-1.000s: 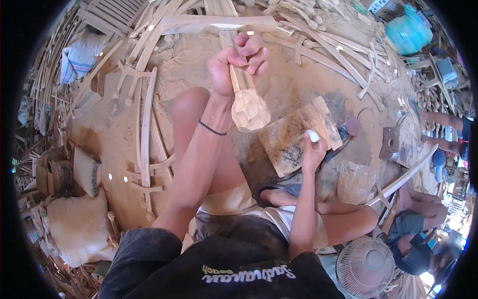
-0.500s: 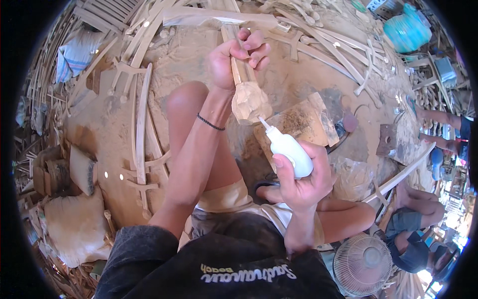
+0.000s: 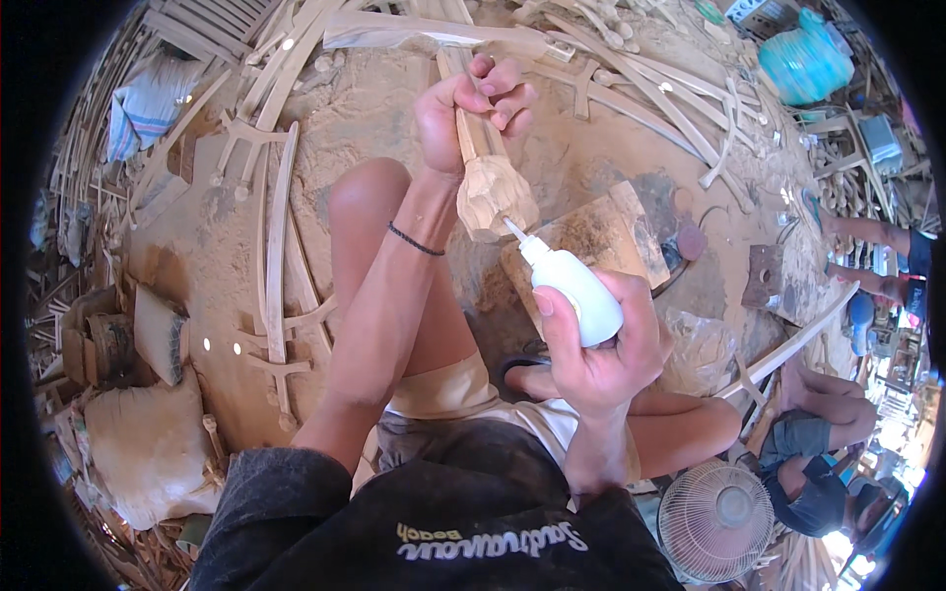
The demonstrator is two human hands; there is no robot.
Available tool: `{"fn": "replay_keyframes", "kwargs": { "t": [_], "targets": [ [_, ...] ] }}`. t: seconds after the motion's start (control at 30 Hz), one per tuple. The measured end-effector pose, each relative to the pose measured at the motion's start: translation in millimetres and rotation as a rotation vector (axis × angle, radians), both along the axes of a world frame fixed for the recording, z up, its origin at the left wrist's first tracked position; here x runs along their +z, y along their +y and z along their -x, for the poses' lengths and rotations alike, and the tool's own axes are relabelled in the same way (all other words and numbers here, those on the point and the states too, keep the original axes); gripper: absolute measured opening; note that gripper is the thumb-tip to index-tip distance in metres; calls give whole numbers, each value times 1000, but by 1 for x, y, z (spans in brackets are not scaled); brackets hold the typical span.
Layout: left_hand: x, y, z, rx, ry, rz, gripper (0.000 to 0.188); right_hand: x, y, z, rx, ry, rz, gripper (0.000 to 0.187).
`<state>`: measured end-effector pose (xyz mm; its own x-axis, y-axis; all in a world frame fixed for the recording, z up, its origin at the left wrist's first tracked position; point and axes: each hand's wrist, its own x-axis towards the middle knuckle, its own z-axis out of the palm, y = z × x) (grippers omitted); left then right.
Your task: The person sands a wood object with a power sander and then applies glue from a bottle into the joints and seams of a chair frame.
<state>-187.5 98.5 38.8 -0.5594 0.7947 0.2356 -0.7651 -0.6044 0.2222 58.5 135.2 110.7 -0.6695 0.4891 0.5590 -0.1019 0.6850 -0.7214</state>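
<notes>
My left hand (image 3: pixel 473 110) is closed round the shaft of a carved wooden piece (image 3: pixel 495 195), whose thick, faceted end points toward me. In my right hand (image 3: pixel 611 350) is a white squeeze bottle (image 3: pixel 576 291) with a narrow nozzle, tilted up and to the left. The nozzle tip meets the faceted end near its lower right edge; whether any liquid comes out is too small to see. Below the bottle and behind it lies a thick wooden block (image 3: pixel 591 231) on the ground.
Long curved wooden parts (image 3: pixel 280 246) lie at the left, more along the far side. A fan (image 3: pixel 717 520) stands at lower right, near another seated person (image 3: pixel 823 424). A clear plastic bag (image 3: pixel 702 347) rests right of my hand; a dusty cushion (image 3: pixel 148 448) sits lower left.
My right hand has shifted the bottle slightly up and left, so its nozzle sits farther in on the carved end. The left hand has stayed nearly still.
</notes>
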Motion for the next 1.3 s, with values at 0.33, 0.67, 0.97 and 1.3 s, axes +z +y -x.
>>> {"fn": "replay_keyframes", "kwargs": {
  "t": [0.33, 0.67, 0.97, 1.3],
  "targets": [
    [-1, -4, 0, -1, -22, 12, 22, 0, -5, 3, -12, 6, 78, 34],
    [-5, -1, 4, -28, -12, -8, 19, -8, -3, -11, -21, -15, 99, 35],
    [-7, -1, 6, -23, -27, -15, 18, -38, 6, -19, -74, -62, 353, 30],
    [-8, -6, 17, 13, -61, 7, 15, -285, 81, -56, -492, -225, 499, 32]
  ]
}}
